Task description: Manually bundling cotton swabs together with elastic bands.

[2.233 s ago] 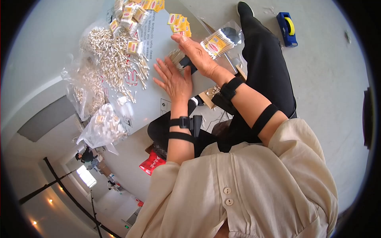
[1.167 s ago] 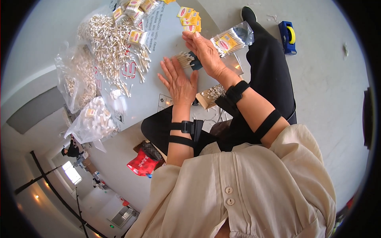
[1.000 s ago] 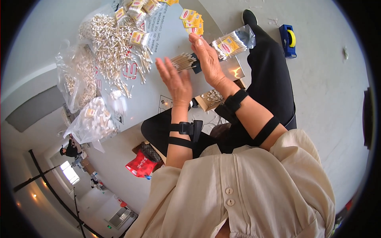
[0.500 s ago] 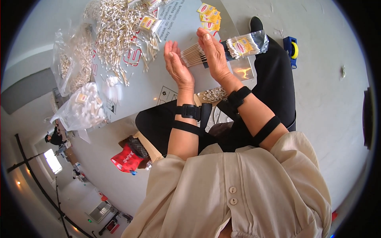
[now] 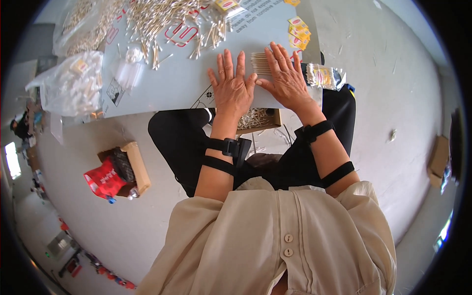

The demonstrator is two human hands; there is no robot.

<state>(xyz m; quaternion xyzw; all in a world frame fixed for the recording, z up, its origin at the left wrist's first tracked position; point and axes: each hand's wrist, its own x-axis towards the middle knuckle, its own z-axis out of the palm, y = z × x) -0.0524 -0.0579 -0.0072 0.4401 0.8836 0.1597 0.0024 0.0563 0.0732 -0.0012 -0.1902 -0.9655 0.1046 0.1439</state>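
Slim tan-stick cotton swabs (image 5: 259, 63) lie in a flat row; to their right, a white-tipped swab bundle (image 5: 312, 75) bears a yellow card (image 5: 323, 77).

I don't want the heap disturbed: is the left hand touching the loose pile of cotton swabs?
Apart: the head view shows bare tabletop between the left hand and the loose swab pile.
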